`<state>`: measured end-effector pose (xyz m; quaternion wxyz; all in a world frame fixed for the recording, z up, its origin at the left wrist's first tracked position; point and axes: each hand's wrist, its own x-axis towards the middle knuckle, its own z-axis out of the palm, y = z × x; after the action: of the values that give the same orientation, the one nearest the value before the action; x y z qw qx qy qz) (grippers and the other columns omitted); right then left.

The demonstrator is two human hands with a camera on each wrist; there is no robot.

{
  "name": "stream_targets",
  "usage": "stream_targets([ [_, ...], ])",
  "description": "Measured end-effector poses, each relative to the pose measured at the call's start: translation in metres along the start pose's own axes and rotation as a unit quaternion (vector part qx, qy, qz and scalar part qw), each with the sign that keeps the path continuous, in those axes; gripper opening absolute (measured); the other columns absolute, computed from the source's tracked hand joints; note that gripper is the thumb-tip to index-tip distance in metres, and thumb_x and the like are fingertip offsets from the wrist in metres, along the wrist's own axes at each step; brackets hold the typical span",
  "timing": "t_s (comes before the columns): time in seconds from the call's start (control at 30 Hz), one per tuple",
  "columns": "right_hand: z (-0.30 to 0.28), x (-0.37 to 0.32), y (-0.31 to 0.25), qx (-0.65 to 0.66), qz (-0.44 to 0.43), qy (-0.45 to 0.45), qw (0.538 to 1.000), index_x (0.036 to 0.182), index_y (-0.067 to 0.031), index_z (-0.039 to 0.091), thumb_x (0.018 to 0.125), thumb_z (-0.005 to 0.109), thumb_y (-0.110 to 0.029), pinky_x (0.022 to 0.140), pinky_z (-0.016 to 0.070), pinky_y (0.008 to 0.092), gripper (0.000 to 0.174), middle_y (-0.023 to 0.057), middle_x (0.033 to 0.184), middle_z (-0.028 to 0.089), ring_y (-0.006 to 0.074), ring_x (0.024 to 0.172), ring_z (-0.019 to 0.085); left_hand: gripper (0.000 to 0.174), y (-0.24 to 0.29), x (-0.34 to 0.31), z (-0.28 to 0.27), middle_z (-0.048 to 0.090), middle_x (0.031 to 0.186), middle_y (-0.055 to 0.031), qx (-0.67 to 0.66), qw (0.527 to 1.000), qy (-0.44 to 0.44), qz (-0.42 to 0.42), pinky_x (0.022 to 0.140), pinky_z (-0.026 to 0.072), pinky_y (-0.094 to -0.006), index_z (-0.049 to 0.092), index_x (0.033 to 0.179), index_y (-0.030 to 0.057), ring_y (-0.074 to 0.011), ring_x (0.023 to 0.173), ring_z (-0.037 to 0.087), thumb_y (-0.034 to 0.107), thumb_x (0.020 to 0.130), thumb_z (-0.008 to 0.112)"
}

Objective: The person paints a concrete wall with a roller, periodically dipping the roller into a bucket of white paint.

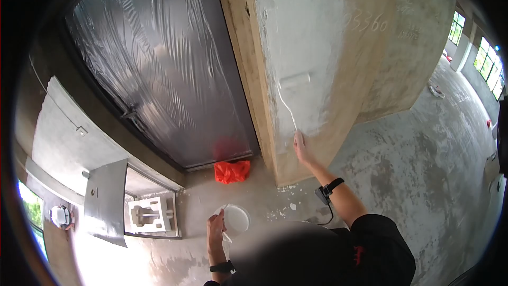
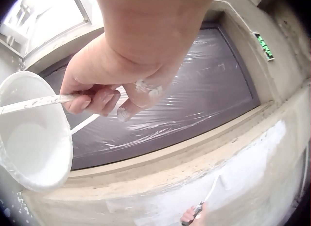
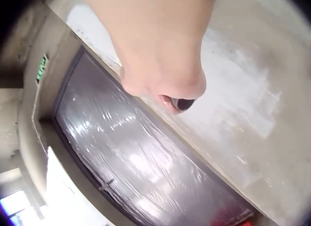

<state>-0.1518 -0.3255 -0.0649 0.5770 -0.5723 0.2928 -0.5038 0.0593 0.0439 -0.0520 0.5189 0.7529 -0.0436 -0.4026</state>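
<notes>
My right hand (image 1: 301,149) grips the dark handle (image 3: 183,104) of a paint roller. From the hand a thin, bent white rod runs up to the white roller sleeve (image 1: 295,80), which lies against a fresh white patch (image 1: 304,26) on the bare wall. Low down by my body, my left hand (image 1: 215,228) holds the white bail (image 2: 36,104) of a paint bucket (image 1: 237,220), fingers curled round it. The bucket hangs tilted in the left wrist view, its inside coated white. White paint smears mark the left fingers and palm.
A door (image 1: 159,69) under clear plastic film stands left of the painted wall. At its foot lies a red plastic bag (image 1: 232,171). Paint spots (image 1: 292,206) dot the concrete floor. An open-fronted box (image 1: 153,215) with white foam stands on the left.
</notes>
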Motion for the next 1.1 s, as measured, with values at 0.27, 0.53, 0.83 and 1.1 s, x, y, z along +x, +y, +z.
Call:
stream_targets([
  [0.27, 0.048, 0.061, -0.177, -0.017, -0.001, -0.074, 0.997, 0.063, -0.0099, 0.040, 0.095, 0.038, -0.050, 0.038, 0.0301, 0.0222, 0.051, -0.0029, 0.050, 0.037, 0.0060, 0.040, 0.035, 0.034, -0.002, -0.001, -0.004, 0.033, 0.051, 0.0056, -0.013, 1.000, -0.009, 0.016, 0.036, 0.0259, -0.0240, 0.047, 0.066, 0.0105, -0.0063, 0.039, 0.029, 0.032, 0.086, 0.064],
  [0.53, 0.080, 0.118, -0.289, -0.028, -0.057, -0.093, 0.994, 0.067, -0.0100, 0.043, 0.092, 0.042, -0.055, 0.038, 0.0295, 0.0229, 0.052, -0.0028, 0.049, 0.038, 0.0063, 0.039, 0.034, 0.034, -0.009, 0.003, -0.013, 0.033, 0.053, 0.0059, -0.041, 0.998, -0.017, 0.042, 0.037, 0.0241, -0.0228, 0.046, 0.066, 0.0109, -0.0051, 0.041, 0.028, 0.032, 0.086, 0.064],
  [0.83, 0.119, 0.154, -0.348, 0.016, -0.099, -0.064, 0.993, 0.069, -0.0091, 0.045, 0.091, 0.043, -0.056, 0.038, 0.0288, 0.0244, 0.052, -0.0019, 0.050, 0.038, 0.0081, 0.038, 0.032, 0.036, -0.001, -0.006, -0.023, 0.033, 0.053, 0.0057, -0.044, 0.996, -0.029, 0.072, 0.037, 0.0253, -0.0232, 0.044, 0.064, 0.0121, -0.0053, 0.041, 0.029, 0.032, 0.085, 0.065],
  [1.1, 0.099, 0.103, -0.277, 0.036, -0.018, -0.061, 0.997, 0.068, -0.0096, 0.046, 0.089, 0.045, -0.060, 0.036, 0.0281, 0.0235, 0.054, -0.0027, 0.050, 0.040, 0.0071, 0.037, 0.034, 0.036, -0.015, 0.018, -0.039, 0.034, 0.050, 0.0046, -0.010, 0.999, -0.014, 0.046, 0.037, 0.0292, -0.0242, 0.046, 0.063, 0.0100, -0.0074, 0.039, 0.032, 0.030, 0.085, 0.065],
])
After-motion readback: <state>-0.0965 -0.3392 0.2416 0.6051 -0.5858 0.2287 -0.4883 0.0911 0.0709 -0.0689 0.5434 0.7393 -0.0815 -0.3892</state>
